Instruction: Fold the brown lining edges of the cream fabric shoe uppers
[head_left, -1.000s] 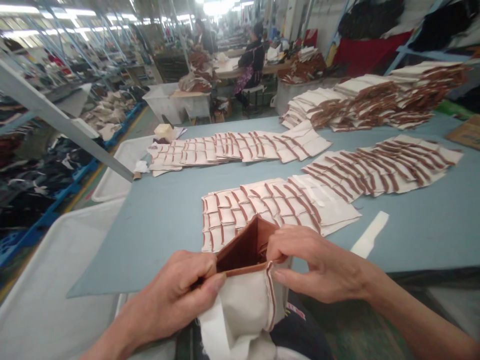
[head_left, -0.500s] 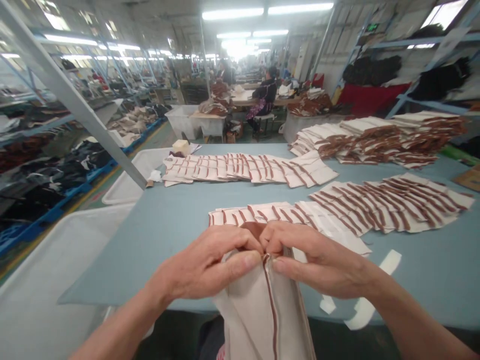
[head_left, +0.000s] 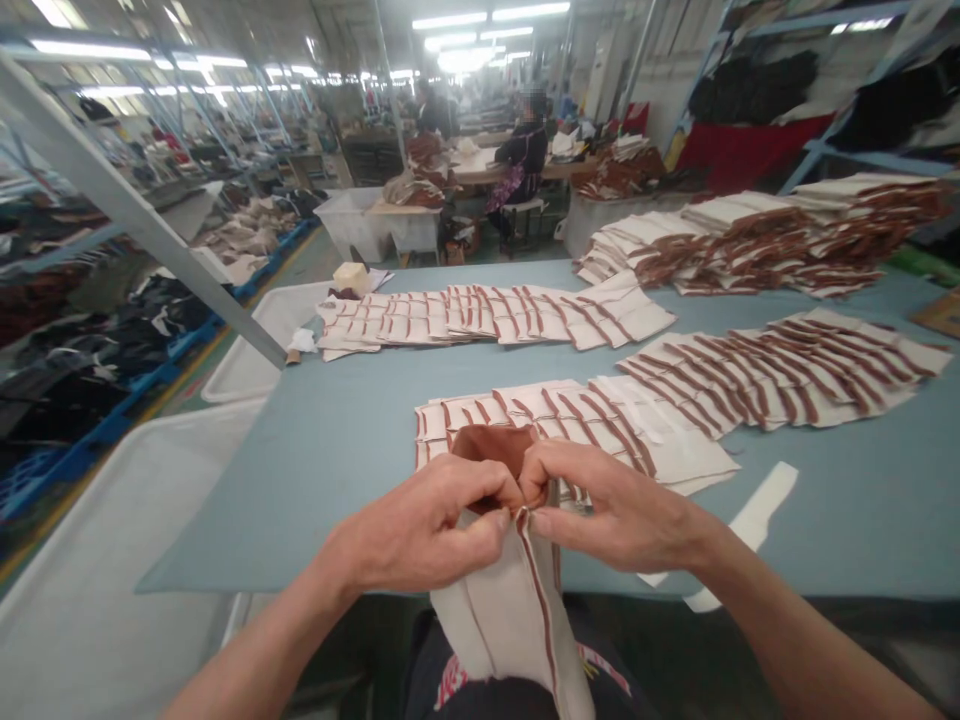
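Note:
A cream fabric piece [head_left: 487, 600] with a brown lining and a brown-edged seam hangs from both hands in front of my lap. Its top opening gapes, and the brown inside shows. My left hand [head_left: 435, 525] pinches the rim just left of the seam, thumb outside and fingers inside. Right beside it, my right hand [head_left: 600, 500] pinches the same rim on the other side of the seam. The fingertips nearly meet at the seam's top. Behind the hands, a fanned row of cream pieces with brown edges [head_left: 555, 400] lies on the blue-green table [head_left: 330, 450].
Another fanned row [head_left: 480, 315] lies farther back, and tall stacks [head_left: 750, 240] stand at the back right. White strips [head_left: 757, 520] rest near the right forearm. A metal post [head_left: 150, 220] rises at the table's left edge beside white bins [head_left: 135, 500]. A person [head_left: 521, 160] sits beyond.
The opening of the fabric piece has widened, showing more brown lining. Both hands have shifted slightly left, still pinching the rim. The view has tilted down a little.

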